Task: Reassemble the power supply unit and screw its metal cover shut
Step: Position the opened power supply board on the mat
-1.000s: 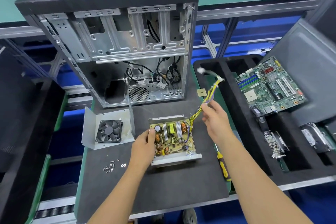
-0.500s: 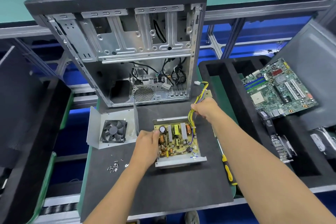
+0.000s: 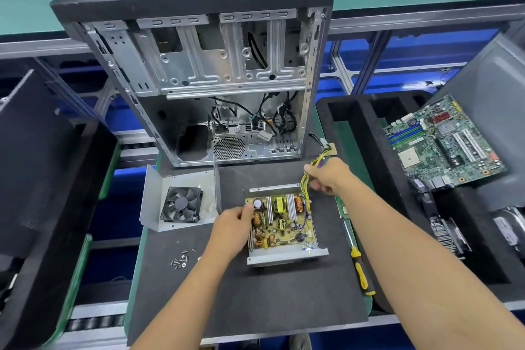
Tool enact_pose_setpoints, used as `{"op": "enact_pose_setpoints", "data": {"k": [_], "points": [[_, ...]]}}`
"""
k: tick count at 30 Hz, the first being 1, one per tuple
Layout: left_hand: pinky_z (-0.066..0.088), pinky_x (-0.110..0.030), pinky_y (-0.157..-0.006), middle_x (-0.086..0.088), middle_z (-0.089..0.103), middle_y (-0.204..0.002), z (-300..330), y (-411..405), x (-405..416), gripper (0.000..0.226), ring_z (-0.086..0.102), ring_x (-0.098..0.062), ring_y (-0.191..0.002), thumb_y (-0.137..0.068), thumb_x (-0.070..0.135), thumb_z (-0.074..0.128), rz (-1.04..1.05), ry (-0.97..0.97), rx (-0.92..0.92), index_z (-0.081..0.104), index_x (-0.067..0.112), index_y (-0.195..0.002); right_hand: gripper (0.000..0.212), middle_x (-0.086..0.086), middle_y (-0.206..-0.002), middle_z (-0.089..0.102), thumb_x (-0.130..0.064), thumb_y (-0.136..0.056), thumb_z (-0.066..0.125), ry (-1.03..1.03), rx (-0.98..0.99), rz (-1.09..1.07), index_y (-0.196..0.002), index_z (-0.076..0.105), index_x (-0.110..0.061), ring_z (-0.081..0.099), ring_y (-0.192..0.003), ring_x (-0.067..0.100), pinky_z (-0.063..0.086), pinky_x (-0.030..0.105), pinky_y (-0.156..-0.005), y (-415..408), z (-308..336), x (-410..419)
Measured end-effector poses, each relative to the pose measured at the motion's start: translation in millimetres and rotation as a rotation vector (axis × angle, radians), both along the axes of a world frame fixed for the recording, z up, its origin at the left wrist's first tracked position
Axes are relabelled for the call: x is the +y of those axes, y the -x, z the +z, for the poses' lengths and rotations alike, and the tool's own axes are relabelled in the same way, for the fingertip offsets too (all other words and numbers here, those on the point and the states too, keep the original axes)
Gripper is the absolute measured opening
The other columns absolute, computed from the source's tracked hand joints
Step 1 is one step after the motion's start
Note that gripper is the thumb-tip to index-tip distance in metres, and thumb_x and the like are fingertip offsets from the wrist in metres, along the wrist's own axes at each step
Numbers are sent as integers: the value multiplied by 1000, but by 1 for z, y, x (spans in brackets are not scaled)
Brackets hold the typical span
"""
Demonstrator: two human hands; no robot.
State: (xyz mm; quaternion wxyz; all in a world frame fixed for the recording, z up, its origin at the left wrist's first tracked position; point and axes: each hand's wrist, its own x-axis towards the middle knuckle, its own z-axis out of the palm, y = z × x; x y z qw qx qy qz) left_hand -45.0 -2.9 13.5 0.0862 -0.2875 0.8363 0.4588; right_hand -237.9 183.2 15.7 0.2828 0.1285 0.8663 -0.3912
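Bare dark grey mat (image 3: 270,298) lies open at lower centre. The tall black open computer case (image 3: 199,71) walls off the top; small loose screws (image 3: 179,260) dot the lower left.

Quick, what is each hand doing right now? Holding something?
Left hand: grips the left edge of the open power supply.
Right hand: curled around the yellow wire bundle coming off the power supply.

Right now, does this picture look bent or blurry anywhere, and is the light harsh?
Head view: wide-angle bend curves the bench rail and tilts the computer case; light is even and soft, with faint shadows only; the circuit board is sharp enough, while the small screws and the far right edge look smeared.
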Motion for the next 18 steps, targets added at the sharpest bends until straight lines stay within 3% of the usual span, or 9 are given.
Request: {"op": "enact_pose_setpoints", "data": {"k": [2, 4, 8, 10, 12, 13, 15, 18], "points": [[39, -19, -70, 24, 59, -82, -3, -4, 1, 25, 55, 2, -81, -102, 49, 43, 41, -82, 17, 57, 35, -87, 46, 4, -63, 72, -55, -89, 62, 98, 84, -116, -81, 65, -10, 56, -53, 19, 49, 28, -56, -13, 10, 10], [38, -10, -73, 28, 59, -91, -5, -6, 2, 18, 56, 6, -89, -101, 50, 46, 68, -142, 37, 57, 38, -95, 46, -3, -61, 72, -60, -88, 56, 83, 214, -165, -71, 66, -18, 64, -62, 17, 50, 29, -62, -37, 16, 24], [41, -23, -92, 15, 66, -112, -13, -10, 0, 40, 59, -5, -109, -98, 53, 51, 125, -237, 46, 63, 26, -124, 34, -11, -69, 72, -54, -87, 61, 140, 245, 15, -73, 71, -26, 68, -77, 11, 49, 25, -67, -97, 9, 44], [43, -17, -85, 18, 68, -106, -15, -11, -2, 43, 60, 2, -103, -96, 56, 51, 101, -198, 51, 69, 24, -120, 14, -11, -78, 73, -44, -86, 70, 168, 177, 126, -85, 73, -30, 67, -81, 9, 48, 12, -67, -112, -2, 44], [40, -8, -73, 19, 68, -92, -12, -14, -2, 39, 59, 9, -90, -94, 57, 54, 93, -90, 51, 73, 26, -106, 22, -9, -88, 70, -36, -81, 79, 189, 170, 165, -98, 69, -26, 64, -81, 6, 45, 5, -65, -115, -8, 42], [40, -10, -69, 17, 68, -85, -11, -15, -1, 36, 59, 7, -84, -93, 58, 55, 73, 11, 54, 72, 26, -96, 30, -7, -91, 68, -36, -79, 82, 186, 178, 192, -102, 65, -26, 63, -79, 6, 46, 7, -66, -114, -11, 42], [45, -26, -63, 10, 63, -68, -10, -17, 4, 40, 58, -7, -68, -93, 56, 55, -32, 281, 82, 62, 22, -74, 41, -6, -92, 63, -39, -79, 81, 108, 244, 313, -109, 54, -33, 59, -76, 7, 49, 16, -69, -110, -14, 39], [33, -34, -56, 6, 42, -51, -5, -19, 15, 44, 39, -21, -49, -99, 38, 54, -130, 504, 114, 42, 17, -63, 28, -1, -85, 60, -43, -86, 70, -55, 414, 428, -101, 61, -21, 59, -75, 16, 54, 37, -73, -104, -16, 30]]}}
